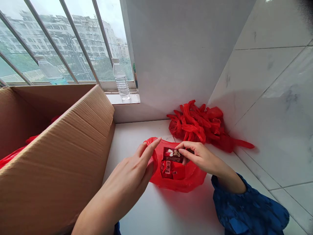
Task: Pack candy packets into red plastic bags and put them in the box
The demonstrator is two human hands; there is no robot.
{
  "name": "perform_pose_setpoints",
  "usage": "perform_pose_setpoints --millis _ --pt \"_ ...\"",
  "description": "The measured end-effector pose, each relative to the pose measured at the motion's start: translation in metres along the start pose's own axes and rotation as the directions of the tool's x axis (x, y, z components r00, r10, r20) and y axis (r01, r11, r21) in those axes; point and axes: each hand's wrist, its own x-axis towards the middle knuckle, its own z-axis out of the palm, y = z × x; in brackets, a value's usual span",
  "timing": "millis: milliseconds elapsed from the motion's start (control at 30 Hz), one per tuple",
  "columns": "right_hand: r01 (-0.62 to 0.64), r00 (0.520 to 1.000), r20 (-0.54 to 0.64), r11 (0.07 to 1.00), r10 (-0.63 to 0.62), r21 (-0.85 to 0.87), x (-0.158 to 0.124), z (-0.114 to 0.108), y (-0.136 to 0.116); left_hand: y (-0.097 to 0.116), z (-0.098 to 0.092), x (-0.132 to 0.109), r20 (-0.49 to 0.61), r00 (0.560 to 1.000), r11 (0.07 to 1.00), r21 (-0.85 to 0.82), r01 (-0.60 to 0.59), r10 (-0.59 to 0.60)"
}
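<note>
The right hand (199, 156) pinches a small, dark maroon, flat rectangular packet (172, 154) with white and gold print between thumb and fingers, gripping its right end. The packet sits to the left of that hand's fingertips, over the mouth of an open, translucent red plastic bag (181, 186). Its long axis runs left to right, the left end pointing toward the left hand (133, 169) and the right end dipping slightly; its lettering faces up.

The left hand is at the bag's left rim, index finger extended; whether it grips the plastic cannot be told.

One maroon packet is held, and at least two glossy red packets (167, 169) lie below it in the bag. There is one brown cardboard box (73, 160), two clear plastic bottles (121, 81), and one heap of crumpled red plastic bags (195, 125), too tangled to count, on the white counter (139, 209).
</note>
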Motion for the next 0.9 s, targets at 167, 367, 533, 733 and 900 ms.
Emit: perform_pose_setpoints --millis 167,367,533,733,900 --pt "-0.002 1.000 -0.001 1.000 0.002 -0.012 -0.0013 0.0005 -0.0007 0.0011 0.0005 0.0000 -0.013 1.000 1.000 -0.006 -0.004 0.004" --pt "-0.014 1.000 0.002 0.999 0.014 -0.053 -0.0012 -0.0004 -0.0012 0.0023 -0.0010 -0.0018 -0.019 1.000 1.000 -0.014 -0.006 0.006" --pt "-0.014 1.000 0.011 0.995 0.015 -0.094 -0.0009 0.0003 -0.0015 0.0031 -0.0020 -0.0007 0.002 1.000 1.000 -0.005 0.009 -0.009" --pt "-0.005 1.000 0.010 0.992 0.006 -0.125 -0.0012 0.0007 -0.0023 0.0031 -0.0015 -0.0007 0.012 1.000 1.000 0.006 0.011 -0.011" --pt "-0.001 1.000 0.014 0.990 0.003 -0.143 -0.0006 0.0008 -0.0053 0.0036 -0.0019 -0.0014 0.014 1.000 1.000 0.002 0.008 -0.008"
